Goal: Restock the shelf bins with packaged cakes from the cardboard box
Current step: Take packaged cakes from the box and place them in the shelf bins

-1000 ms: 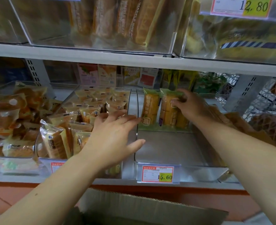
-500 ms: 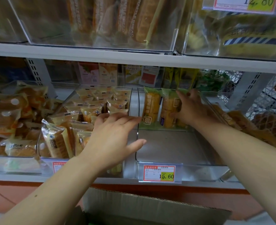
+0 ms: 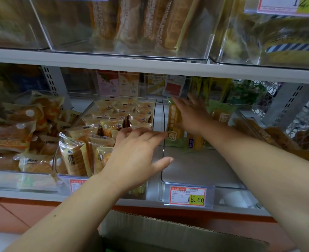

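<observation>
Since a second ago our right hand (image 3: 191, 115) has uncurled: fingers now straight, pressing the cakes (image 3: 173, 122) upright at the back of the bin (image 3: 204, 166), centre-right. Bin's front floor is bare. Left hand (image 3: 137, 157) lies flat, fingers spread over the bin's left wall, holding nothing. Box (image 3: 168, 231) sits at the bottom edge.

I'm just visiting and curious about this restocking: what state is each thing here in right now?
Middle bin, packed with small wrapped cakes.
Right bin, front part bare.
Green-wrapped cakes, standing upright at the back of the right bin.
Left hand, open, spread over the divide between the two bins.
Right hand, open, flat against the green-wrapped cakes.
Cardboard box, open, below the shelf.
</observation>
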A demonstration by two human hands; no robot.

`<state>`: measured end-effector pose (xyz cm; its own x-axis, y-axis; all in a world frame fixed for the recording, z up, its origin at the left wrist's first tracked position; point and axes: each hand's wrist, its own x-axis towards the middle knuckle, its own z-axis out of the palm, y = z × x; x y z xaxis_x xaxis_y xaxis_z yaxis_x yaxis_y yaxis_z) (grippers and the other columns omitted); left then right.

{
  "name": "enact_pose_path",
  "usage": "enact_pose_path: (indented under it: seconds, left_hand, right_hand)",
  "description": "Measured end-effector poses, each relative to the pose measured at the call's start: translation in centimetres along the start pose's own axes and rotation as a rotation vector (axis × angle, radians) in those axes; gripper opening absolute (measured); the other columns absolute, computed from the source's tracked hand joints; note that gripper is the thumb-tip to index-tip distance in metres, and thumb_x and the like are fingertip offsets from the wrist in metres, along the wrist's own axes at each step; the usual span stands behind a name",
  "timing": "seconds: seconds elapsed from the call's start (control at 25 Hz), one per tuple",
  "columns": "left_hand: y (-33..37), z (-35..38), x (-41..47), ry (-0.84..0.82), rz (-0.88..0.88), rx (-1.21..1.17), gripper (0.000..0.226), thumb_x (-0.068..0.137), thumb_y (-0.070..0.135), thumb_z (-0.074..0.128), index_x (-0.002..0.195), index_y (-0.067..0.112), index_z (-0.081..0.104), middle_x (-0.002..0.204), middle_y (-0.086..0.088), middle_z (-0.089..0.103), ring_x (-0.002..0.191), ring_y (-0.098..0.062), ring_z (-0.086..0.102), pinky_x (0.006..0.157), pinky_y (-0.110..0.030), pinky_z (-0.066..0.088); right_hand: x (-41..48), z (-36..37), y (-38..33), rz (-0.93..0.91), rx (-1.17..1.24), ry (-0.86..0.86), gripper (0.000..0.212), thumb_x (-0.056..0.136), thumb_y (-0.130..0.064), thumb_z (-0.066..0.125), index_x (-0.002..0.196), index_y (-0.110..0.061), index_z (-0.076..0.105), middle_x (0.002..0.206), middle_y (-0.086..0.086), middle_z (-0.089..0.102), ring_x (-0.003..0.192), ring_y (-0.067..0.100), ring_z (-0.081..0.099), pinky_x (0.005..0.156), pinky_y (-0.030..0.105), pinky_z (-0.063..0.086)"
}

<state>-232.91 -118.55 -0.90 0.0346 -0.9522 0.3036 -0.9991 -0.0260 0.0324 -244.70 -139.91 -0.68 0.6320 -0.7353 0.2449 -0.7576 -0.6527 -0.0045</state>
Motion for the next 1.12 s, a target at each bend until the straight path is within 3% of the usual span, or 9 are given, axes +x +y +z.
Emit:
enact_pose_path:
  seconds: [0.12, 0.32, 0.48, 0.64, 0.76, 0.88, 1.04, 1.12]
  left_hand:
    - [0.0, -0.1, 0.1, -0.015, -0.003, -0.004, 0.080, 0.075, 0.075, 0.017, 0.142, 0.039, 0.042, 0.139, 0.016, 0.054, 0.136, -0.014, 0.040, 0.107, -0.048, 0.026]
    - [0.1, -0.2, 0.1, -0.031, -0.026, -0.023, 0.082, 0.074, 0.077, 0.016, 0.143, 0.040, 0.040, 0.140, 0.017, 0.052, 0.136, -0.013, 0.038, 0.108, -0.047, 0.024]
    - [0.3, -0.9, 0.1, -0.092, -0.051, -0.047, 0.088, 0.069, 0.080, 0.011, 0.146, 0.044, 0.032, 0.146, 0.019, 0.045, 0.139, -0.010, 0.032, 0.111, -0.043, 0.021]
    - [0.5, -2.1, 0.9, -0.170, -0.150, -0.214, 0.079, 0.078, 0.083, 0.035, 0.147, 0.045, 0.029, 0.150, 0.015, 0.040, 0.140, -0.012, 0.033, 0.115, -0.043, 0.025]
    - [0.9, -2.6, 2.8, -0.153, -0.180, -0.329, 0.079, 0.081, 0.071, 0.052, 0.149, 0.041, 0.028, 0.154, 0.007, 0.038, 0.140, -0.018, 0.037, 0.113, -0.046, 0.034]
    - [1.4, -2.3, 6.4, -0.214, -0.230, -0.415, 0.084, 0.082, 0.057, 0.066, 0.152, 0.032, 0.026, 0.155, 0.001, 0.036, 0.138, -0.021, 0.039, 0.110, -0.036, 0.036]
    - [1.1, -0.8, 9.9, -0.205, -0.333, -0.219, 0.101, 0.064, 0.082, 0.056, 0.149, 0.034, 0.028, 0.150, 0.000, 0.043, 0.133, -0.029, 0.042, 0.106, -0.047, 0.040]
    - [1.1, -0.4, 10.2, -0.172, -0.376, -0.326, 0.105, 0.065, 0.086, 0.054, 0.150, 0.030, 0.028, 0.152, 0.001, 0.040, 0.135, -0.028, 0.040, 0.108, -0.046, 0.039]
  right_hand:
    - [0.3, -0.1, 0.1, -0.006, -0.007, 0.030, 0.100, 0.077, -0.024, 0.078, 0.154, -0.024, 0.014, 0.157, 0.003, 0.023, 0.144, 0.029, 0.016, 0.118, 0.047, 0.011]
    - [-0.4, -1.5, 0.7, -0.062, 0.072, -0.013, 0.088, 0.071, -0.024, 0.082, 0.145, -0.028, 0.034, 0.148, 0.002, 0.033, 0.137, 0.027, 0.025, 0.113, 0.042, 0.020]
    - [-1.2, -2.2, 0.9, -0.002, 0.261, -0.018, 0.079, 0.065, -0.019, 0.085, 0.130, -0.035, 0.041, 0.136, 0.007, 0.039, 0.128, 0.028, 0.032, 0.096, 0.037, 0.035]
    - [-1.2, -2.9, 2.1, 0.053, 0.519, 0.010, 0.080, 0.067, -0.017, 0.085, 0.135, -0.032, 0.045, 0.136, 0.007, 0.041, 0.129, 0.026, 0.037, 0.105, 0.044, 0.040]
    - [-1.3, -4.2, 3.5, 0.140, 0.725, 0.064, 0.076, 0.071, -0.011, 0.083, 0.136, -0.027, 0.047, 0.135, 0.005, 0.043, 0.122, 0.021, 0.046, 0.096, 0.031, 0.044]
    - [-2.3, -5.4, 5.1, 0.267, 0.929, 0.155, 0.078, 0.072, -0.012, 0.082, 0.139, -0.024, 0.045, 0.129, -0.002, 0.051, 0.114, 0.015, 0.051, 0.090, 0.027, 0.044]
    - [-4.6, -5.8, 7.6, 0.370, 1.426, 0.198, 0.071, 0.063, -0.019, 0.083, 0.129, -0.019, 0.055, 0.118, 0.000, 0.067, 0.112, 0.021, 0.063, 0.097, 0.038, 0.049]
    - [-6.0, -6.2, 8.1, 0.410, 1.580, 0.151, 0.069, 0.059, -0.025, 0.082, 0.124, -0.022, 0.058, 0.111, -0.002, 0.072, 0.111, 0.022, 0.064, 0.092, 0.039, 0.051]
